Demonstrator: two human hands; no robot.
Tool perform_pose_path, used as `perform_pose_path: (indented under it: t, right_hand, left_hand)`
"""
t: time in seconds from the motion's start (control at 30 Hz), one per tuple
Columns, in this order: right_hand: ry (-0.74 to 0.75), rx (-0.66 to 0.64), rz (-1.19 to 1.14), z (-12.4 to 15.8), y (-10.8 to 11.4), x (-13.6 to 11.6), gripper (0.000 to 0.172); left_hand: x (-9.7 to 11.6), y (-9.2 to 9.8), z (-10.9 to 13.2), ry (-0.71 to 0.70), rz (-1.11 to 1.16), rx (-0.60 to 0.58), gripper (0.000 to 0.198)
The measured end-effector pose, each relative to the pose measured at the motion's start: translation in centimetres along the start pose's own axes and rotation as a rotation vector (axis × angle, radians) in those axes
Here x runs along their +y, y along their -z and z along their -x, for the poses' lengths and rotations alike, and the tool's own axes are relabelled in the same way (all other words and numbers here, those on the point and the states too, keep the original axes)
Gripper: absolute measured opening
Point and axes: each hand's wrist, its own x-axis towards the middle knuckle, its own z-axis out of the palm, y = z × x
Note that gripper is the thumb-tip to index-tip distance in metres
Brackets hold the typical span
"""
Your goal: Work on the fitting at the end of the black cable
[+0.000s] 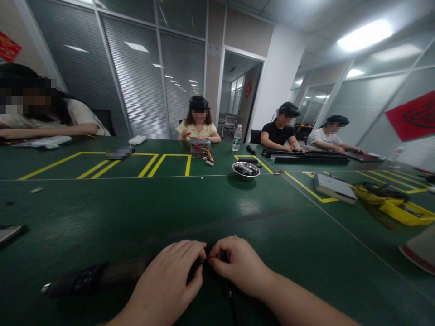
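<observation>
My left hand [171,276] and my right hand [238,267] rest close together at the near edge of the green table [217,213]. Both have curled fingers closed on a dark object [200,267] between them, mostly hidden under the hands. A long dark blurred piece [88,280] stretches left from under my left hand along the table, ending in a black ribbed part with a small metal tip. I cannot make out what the object is.
A metal bowl [245,170] with dark parts sits mid-table. A water bottle [237,138], a small box with coloured wires [201,149], a grey device [335,187] and yellow trays [404,210] lie further off. Several other people sit at the far and left sides.
</observation>
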Motion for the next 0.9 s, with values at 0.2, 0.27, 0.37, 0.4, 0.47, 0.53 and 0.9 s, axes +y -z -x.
perform_pose_path:
  t: [0.2, 0.27, 0.37, 0.4, 0.47, 0.53, 0.9]
  right_hand:
    - [0.008, 0.004, -0.001, 0.04, 0.06, -0.14, 0.007]
    - [0.006, 0.005, 0.002, 0.02, 0.07, -0.13, 0.007]
    - [0.008, 0.002, 0.005, -0.05, 0.02, 0.0, 0.008]
    - [0.01, 0.002, 0.006, -0.07, -0.01, 0.06, 0.008]
    - [0.013, 0.005, 0.007, -0.09, -0.05, 0.13, 0.008]
    - [0.011, 0.003, 0.004, -0.08, -0.06, 0.14, 0.008]
    - [-0.001, -0.01, 0.007, 0.04, 0.14, -0.07, 0.01]
  left_hand:
    - [0.0, -0.09, 0.11, 0.001, 0.006, 0.0, 0.019]
    - [0.03, -0.11, 0.1, 0.003, 0.006, 0.002, 0.019]
    - [0.03, -0.12, 0.02, 0.003, 0.007, 0.002, 0.017]
    - [0.02, -0.13, -0.01, 0.001, 0.008, 0.002, 0.016]
    - [-0.01, -0.15, -0.03, -0.005, 0.007, 0.006, 0.016]
    - [-0.03, -0.16, -0.02, -0.015, 0.005, 0.007, 0.016]
    - [-0.01, -0.14, 0.04, -0.022, -0.013, 0.007, 0.022]
